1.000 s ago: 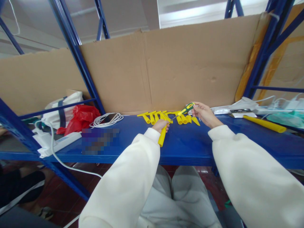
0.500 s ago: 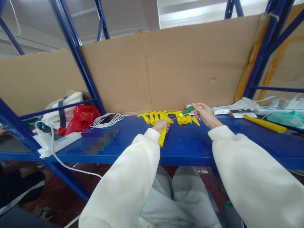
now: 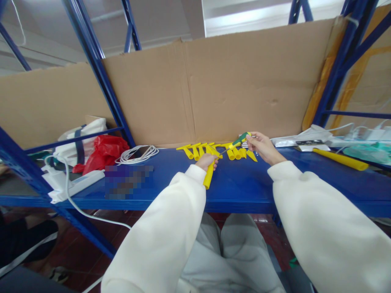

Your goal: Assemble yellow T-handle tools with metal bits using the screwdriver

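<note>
My left hand [image 3: 208,161] is closed around a yellow plastic piece with a tubular handle [image 3: 209,179], the open tube end pointing toward me. My right hand [image 3: 262,146] grips the end of a green and yellow screwdriver [image 3: 240,140] between thumb and fingers. The screwdriver's metal shaft slants down to the left, its tip at the top of the held yellow piece. Just how the tip meets it is too small to tell. Behind both hands lies a row of several similar yellow T-shaped pieces [image 3: 195,151], with small pointed yellow parts [image 3: 251,155] at its right end.
A blue shelf top [image 3: 244,183] carries everything, backed by cardboard [image 3: 229,89]. Leftward are a coiled white cable [image 3: 137,154], a red plastic bag [image 3: 105,152] and a power strip [image 3: 81,183]. A long yellow tube [image 3: 340,158] lies at the right. Part of another person shows lower left.
The screwdriver handle has turned, showing more of its yellow stripe, and my right fingers have shifted slightly on its end. My left hand and the yellow piece stay in place.
</note>
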`<state>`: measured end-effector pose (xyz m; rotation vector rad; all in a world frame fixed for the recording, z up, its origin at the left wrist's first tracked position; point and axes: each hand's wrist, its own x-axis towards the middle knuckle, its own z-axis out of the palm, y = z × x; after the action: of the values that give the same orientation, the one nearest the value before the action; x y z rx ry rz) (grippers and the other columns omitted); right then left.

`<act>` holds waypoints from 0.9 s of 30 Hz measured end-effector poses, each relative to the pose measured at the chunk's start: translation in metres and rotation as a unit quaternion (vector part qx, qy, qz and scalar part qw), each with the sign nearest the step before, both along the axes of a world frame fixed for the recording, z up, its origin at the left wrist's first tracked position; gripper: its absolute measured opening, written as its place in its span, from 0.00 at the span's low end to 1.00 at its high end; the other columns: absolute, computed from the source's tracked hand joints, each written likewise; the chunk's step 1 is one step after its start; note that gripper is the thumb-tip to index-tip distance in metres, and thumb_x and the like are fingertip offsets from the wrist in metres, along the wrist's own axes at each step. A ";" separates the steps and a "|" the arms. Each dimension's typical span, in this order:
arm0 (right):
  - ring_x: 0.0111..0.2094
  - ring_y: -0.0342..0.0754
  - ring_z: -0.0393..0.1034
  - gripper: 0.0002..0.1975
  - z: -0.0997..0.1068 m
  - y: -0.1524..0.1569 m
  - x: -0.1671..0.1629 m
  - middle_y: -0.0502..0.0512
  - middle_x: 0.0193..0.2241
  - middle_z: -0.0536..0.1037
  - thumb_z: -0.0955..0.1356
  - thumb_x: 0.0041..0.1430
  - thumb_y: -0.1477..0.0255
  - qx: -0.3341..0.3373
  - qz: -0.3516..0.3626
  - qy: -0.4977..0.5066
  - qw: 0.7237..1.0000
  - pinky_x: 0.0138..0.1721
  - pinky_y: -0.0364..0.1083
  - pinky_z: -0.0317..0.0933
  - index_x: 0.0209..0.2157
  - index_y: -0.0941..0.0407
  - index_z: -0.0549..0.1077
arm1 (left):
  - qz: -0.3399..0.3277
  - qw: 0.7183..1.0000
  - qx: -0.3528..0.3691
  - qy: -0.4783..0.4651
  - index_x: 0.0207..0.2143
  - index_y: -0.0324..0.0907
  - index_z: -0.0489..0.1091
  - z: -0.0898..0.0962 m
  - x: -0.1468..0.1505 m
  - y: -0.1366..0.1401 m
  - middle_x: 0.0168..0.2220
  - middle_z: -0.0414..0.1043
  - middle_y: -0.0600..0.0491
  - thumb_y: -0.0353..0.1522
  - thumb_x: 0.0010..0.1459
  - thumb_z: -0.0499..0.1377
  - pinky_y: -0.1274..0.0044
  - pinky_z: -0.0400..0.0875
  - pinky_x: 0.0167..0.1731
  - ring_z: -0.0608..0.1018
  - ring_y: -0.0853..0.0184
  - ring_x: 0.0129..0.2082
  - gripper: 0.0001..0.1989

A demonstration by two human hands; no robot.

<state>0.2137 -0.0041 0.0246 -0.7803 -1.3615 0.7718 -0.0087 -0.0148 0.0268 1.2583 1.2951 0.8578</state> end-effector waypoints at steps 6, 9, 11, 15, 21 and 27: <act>0.16 0.38 0.59 0.27 0.000 -0.001 -0.001 0.43 0.15 0.67 0.79 0.42 0.49 -0.004 -0.016 -0.002 1.000 0.17 0.39 0.52 0.29 0.53 0.68 | -0.003 1.000 0.003 0.004 0.29 0.42 0.61 0.000 0.000 0.000 0.18 0.57 0.62 0.23 0.66 0.52 0.82 0.55 0.15 0.60 0.76 0.13 0.11; 0.16 0.37 0.58 0.30 -0.001 0.001 0.000 0.43 0.15 0.68 0.79 0.37 0.46 -0.008 -0.020 0.003 1.000 0.17 0.38 0.52 0.27 0.54 0.68 | -0.001 1.000 -0.001 0.000 0.30 0.41 0.63 0.000 0.000 0.001 0.19 0.58 0.62 0.25 0.64 0.56 0.82 0.56 0.15 0.60 0.77 0.13 0.09; 0.15 0.37 0.59 0.32 -0.001 0.003 0.000 0.44 0.16 0.70 0.79 0.34 0.45 -0.012 -0.031 0.006 0.999 0.17 0.38 0.53 0.27 0.54 0.67 | -0.003 1.000 -0.003 -0.001 0.31 0.41 0.64 -0.001 0.000 0.001 0.19 0.58 0.62 0.26 0.63 0.58 0.82 0.56 0.16 0.60 0.77 0.13 0.08; 0.15 0.37 0.60 0.33 -0.001 0.006 -0.001 0.45 0.17 0.73 0.79 0.32 0.43 -0.012 -0.053 0.013 0.998 0.17 0.39 0.55 0.27 0.54 0.68 | -0.004 1.000 -0.002 0.002 0.33 0.40 0.65 -0.001 0.000 0.001 0.19 0.58 0.62 0.24 0.65 0.54 0.82 0.57 0.16 0.60 0.77 0.13 0.06; 0.16 0.38 0.62 0.31 -0.001 0.004 -0.002 0.46 0.18 0.73 0.79 0.35 0.44 0.014 -0.055 0.014 0.998 0.18 0.39 0.56 0.28 0.53 0.68 | -0.015 1.000 0.008 -0.007 0.38 0.40 0.66 -0.004 0.000 0.003 0.19 0.57 0.62 0.23 0.65 0.51 0.82 0.56 0.17 0.60 0.76 0.14 0.06; 0.16 0.39 0.63 0.29 -0.002 0.005 -0.001 0.46 0.18 0.73 0.78 0.40 0.46 0.016 -0.067 0.011 0.998 0.18 0.39 0.57 0.28 0.53 0.68 | -0.027 0.999 0.021 -0.002 0.44 0.40 0.68 -0.008 -0.003 0.009 0.19 0.58 0.62 0.25 0.64 0.53 0.80 0.60 0.23 0.62 0.75 0.17 0.08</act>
<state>0.2123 0.0013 0.0224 -0.8271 -1.2858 0.6509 -0.0113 -0.0063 0.0186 1.3185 1.2409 0.8535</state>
